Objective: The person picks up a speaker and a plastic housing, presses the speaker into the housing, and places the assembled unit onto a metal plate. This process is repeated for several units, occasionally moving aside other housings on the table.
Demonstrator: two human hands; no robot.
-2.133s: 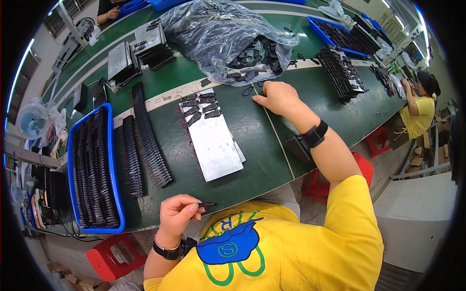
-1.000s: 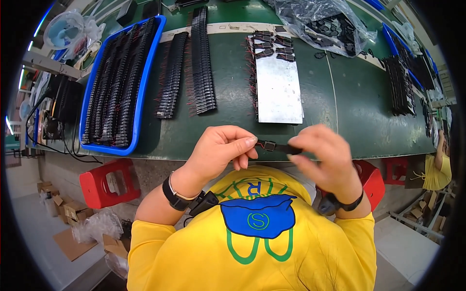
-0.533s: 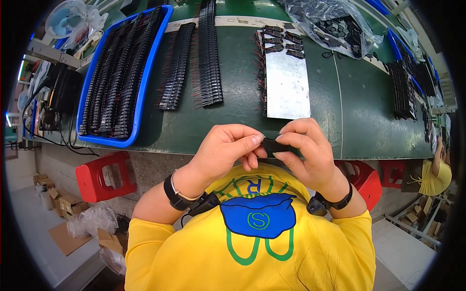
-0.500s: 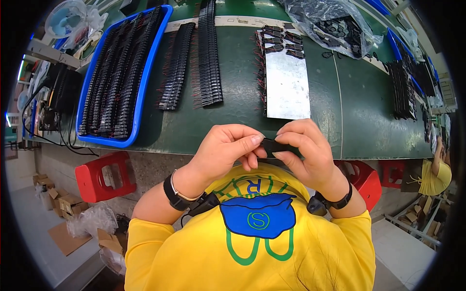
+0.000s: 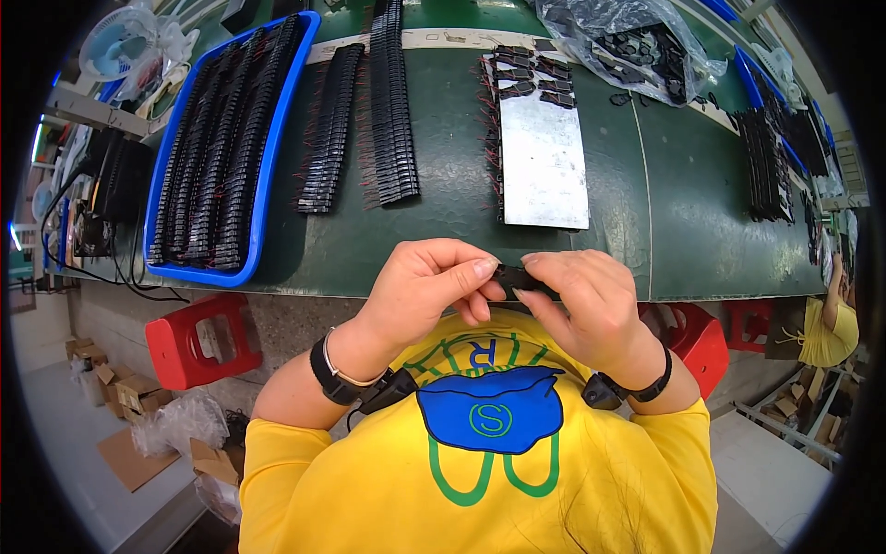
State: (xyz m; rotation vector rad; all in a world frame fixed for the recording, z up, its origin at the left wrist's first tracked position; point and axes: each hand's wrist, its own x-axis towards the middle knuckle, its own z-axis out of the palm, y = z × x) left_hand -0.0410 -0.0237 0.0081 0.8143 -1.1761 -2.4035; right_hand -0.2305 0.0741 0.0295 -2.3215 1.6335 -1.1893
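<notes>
A small black part (image 5: 513,278) is held between my two hands, just in front of the table edge. The thumb and forefinger of my left hand (image 5: 427,280) pinch its left end. My right hand (image 5: 591,300) closes on its right side with thumb and fingers, hiding much of it, so its exact kind does not show. Beyond my hands lies a pale metal plate (image 5: 543,166) with several small black parts (image 5: 556,85) on its far end. More black pieces with thin red wires (image 5: 492,138) line the plate's left side.
Two long rows of black wired parts (image 5: 330,129) lie left of the plate. Farther left, a blue tray (image 5: 251,258) holds more rows. A clear plastic bag (image 5: 637,55) of black pieces sits at the back right. Red stools (image 5: 198,342) stand under the green table (image 5: 443,231).
My right fingers have moved closer in over the black part and cover more of it. My left hand keeps nearly the same pinch.
</notes>
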